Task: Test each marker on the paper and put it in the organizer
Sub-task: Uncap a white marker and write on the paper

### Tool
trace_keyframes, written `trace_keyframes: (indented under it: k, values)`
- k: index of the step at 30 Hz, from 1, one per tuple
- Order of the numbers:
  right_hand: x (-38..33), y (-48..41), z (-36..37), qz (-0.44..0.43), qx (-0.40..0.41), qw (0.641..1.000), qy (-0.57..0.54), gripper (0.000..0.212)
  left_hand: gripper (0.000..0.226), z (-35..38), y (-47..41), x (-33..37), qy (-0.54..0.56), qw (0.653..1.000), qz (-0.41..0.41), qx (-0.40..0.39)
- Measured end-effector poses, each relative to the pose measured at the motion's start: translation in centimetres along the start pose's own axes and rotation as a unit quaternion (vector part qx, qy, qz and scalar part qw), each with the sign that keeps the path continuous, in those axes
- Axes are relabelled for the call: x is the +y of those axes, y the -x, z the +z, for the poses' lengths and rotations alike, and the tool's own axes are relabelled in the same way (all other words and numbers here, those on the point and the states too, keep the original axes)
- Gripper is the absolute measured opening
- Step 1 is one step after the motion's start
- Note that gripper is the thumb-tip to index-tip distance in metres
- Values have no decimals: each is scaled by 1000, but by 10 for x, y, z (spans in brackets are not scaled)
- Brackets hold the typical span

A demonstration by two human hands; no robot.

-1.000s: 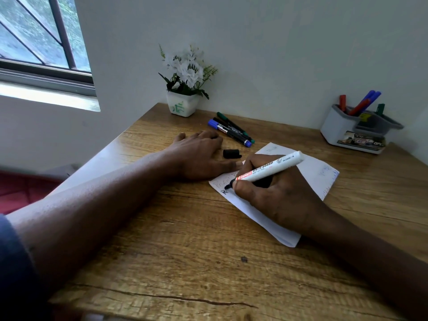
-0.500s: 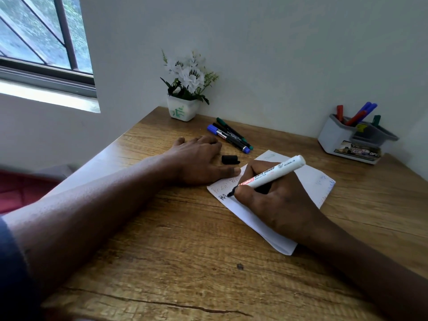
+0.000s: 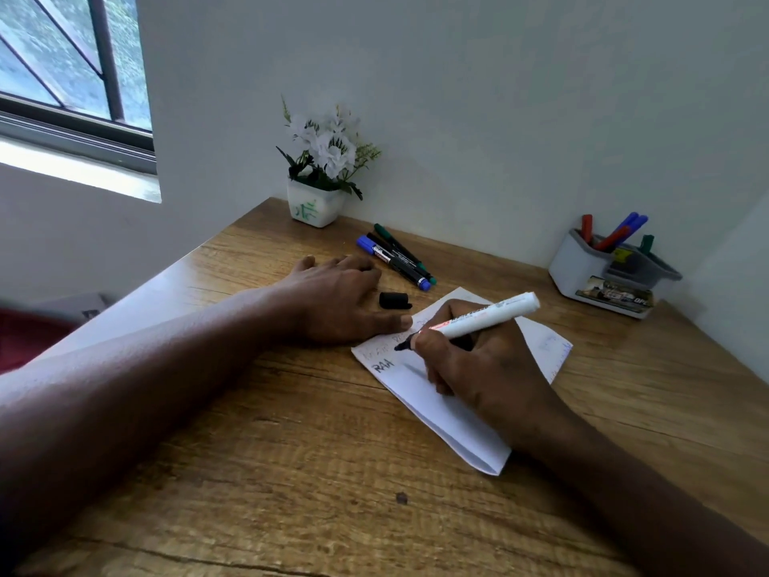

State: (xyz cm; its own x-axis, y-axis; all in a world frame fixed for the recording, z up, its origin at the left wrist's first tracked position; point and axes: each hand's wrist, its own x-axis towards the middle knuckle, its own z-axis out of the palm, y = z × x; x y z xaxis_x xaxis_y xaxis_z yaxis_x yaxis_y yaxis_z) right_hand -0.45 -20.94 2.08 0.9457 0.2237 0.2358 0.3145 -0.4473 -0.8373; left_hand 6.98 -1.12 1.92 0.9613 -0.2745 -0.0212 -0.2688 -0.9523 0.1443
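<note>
White marker (image 3: 482, 316) gripped in right hand (image 3: 482, 368), black tip set on folded paper (image 3: 453, 414), paper corner pinned by left hand (image 3: 337, 301), black cap (image 3: 393, 301) laid just beside it

A wooden desk (image 3: 291, 472) with a pronounced grain fits into a corner of plain pale walls (image 3: 499, 97), while daylight enters through a dark-framed window (image 3: 75, 77) at upper left onto its bright sill (image 3: 79, 170), and a potted white flower (image 3: 322, 160) stands at the desk's back edge.

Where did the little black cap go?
The small black plastic cap lies on the wooden desk, just right of the left hand and in front of the loose markers, near the white paper's far corner.
</note>
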Motion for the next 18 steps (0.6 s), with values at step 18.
trace_keyframes:
  k: [18]
  values:
    - [1,-2,-1,-88,-26,991,99,20,99,0,-2,-1,-2,1000,7,1]
